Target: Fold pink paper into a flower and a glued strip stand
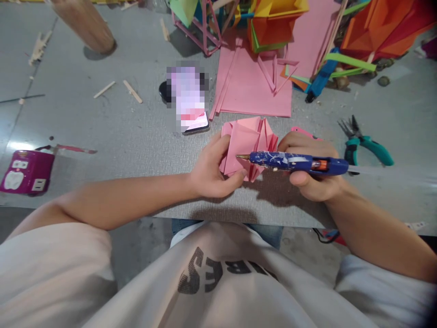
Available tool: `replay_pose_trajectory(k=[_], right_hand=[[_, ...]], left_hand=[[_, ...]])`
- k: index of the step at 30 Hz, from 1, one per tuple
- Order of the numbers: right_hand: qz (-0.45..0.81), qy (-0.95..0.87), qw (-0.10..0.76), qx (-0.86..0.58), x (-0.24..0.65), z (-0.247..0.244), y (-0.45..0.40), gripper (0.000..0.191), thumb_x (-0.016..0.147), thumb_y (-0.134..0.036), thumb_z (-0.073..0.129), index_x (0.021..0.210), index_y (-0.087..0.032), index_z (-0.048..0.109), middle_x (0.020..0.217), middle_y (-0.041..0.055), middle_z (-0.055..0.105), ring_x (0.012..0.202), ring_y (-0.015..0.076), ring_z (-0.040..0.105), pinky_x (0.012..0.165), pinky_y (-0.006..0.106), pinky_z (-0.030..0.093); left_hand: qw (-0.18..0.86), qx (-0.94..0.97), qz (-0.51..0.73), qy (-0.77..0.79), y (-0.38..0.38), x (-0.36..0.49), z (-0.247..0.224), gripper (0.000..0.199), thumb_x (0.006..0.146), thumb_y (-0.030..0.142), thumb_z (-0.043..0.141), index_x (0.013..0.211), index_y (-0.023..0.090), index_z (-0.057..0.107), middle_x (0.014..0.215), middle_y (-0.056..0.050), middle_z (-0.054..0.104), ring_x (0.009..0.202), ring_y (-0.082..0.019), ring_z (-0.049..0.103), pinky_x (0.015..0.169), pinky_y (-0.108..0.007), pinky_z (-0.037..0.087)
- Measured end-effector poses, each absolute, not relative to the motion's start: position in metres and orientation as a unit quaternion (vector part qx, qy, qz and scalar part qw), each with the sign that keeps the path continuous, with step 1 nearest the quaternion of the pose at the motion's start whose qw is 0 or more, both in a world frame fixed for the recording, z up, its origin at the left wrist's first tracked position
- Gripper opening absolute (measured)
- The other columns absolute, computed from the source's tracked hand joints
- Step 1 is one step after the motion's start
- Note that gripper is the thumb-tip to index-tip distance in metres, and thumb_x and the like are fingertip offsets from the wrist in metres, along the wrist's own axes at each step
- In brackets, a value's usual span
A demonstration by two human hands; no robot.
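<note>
Folded pink paper (pixel 243 141), with several pleats opening to the right, is gripped in my left hand (pixel 215 171), thumb along its lower edge and fingers behind its left side. My right hand (pixel 316 159) is closed around a blue hot glue gun (pixel 280 161) smeared with dried white glue. The gun lies level, its metal nozzle pointing left over the front face of the pink paper; whether the tip touches I cannot tell. A clear glue stick (pixel 372 169) trails from its rear end. Partly behind my right hand sits a small bright pink object (pixel 305 132).
Teal-handled pliers (pixel 370 146) lie to the right. A phone (pixel 196 123) with a blurred screen lies beyond my left hand, near pink paper sheets (pixel 256 100). Folded orange paper (pixel 382 32) stands at the back right, a brown cylinder (pixel 85 27) back left, a purple socket box (pixel 29 171) far left.
</note>
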State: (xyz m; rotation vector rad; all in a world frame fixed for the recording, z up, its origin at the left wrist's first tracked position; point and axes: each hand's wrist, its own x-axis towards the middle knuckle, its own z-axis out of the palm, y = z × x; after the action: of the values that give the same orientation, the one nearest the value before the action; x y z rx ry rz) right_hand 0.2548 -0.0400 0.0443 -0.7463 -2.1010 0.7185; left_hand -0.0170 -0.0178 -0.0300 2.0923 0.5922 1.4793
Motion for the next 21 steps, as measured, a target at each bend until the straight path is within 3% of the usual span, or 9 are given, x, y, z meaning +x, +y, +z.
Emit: replay_pose_trajectory(k=[10,13,18,21], right_hand=[[0.251,-0.799,0.463,-0.292,0.253,0.04,-0.038,0.054,0.107,-0.068,0.075,0.073,-0.026,0.067,0.072,0.002,0.063,0.068,0.0208,0.058,0.068,0.041,0.041],[0.245,-0.793,0.475,-0.292,0.252,0.041,-0.038,0.053,0.107,-0.067,0.075,0.074,-0.026,0.067,0.072,0.001,0.063,0.067,0.0201,0.058,0.068,0.041,0.041],[0.229,-0.787,0.48,-0.311,0.253,0.04,-0.039,0.053,0.106,-0.066,0.077,0.073,-0.026,0.067,0.071,0.0017,0.064,0.065,0.0205,0.059,0.063,0.041,0.039],[0.232,-0.78,0.476,-0.335,0.254,0.039,-0.039,0.053,0.105,-0.069,0.077,0.074,-0.028,0.068,0.071,0.0021,0.066,0.063,0.0215,0.059,0.062,0.042,0.039]], left_hand=[[0.263,0.777,0.539,0.193,-0.02,-0.019,-0.024,0.033,0.095,0.037,0.082,0.122,0.025,0.066,0.1,-0.004,0.063,0.093,-0.025,0.062,0.085,-0.046,0.053],[0.266,0.78,0.536,0.183,-0.02,-0.019,-0.024,0.037,0.097,0.039,0.08,0.129,0.027,0.066,0.103,-0.004,0.064,0.094,-0.025,0.063,0.085,-0.045,0.054],[0.267,0.775,0.541,0.186,-0.019,-0.019,-0.03,0.059,0.1,0.044,0.08,0.153,0.028,0.061,0.116,-0.008,0.071,0.101,-0.026,0.068,0.087,-0.043,0.059],[0.284,0.765,0.546,0.19,-0.019,-0.019,-0.036,0.058,0.102,0.048,0.079,0.154,0.028,0.061,0.116,-0.008,0.069,0.099,-0.026,0.068,0.086,-0.044,0.061]])
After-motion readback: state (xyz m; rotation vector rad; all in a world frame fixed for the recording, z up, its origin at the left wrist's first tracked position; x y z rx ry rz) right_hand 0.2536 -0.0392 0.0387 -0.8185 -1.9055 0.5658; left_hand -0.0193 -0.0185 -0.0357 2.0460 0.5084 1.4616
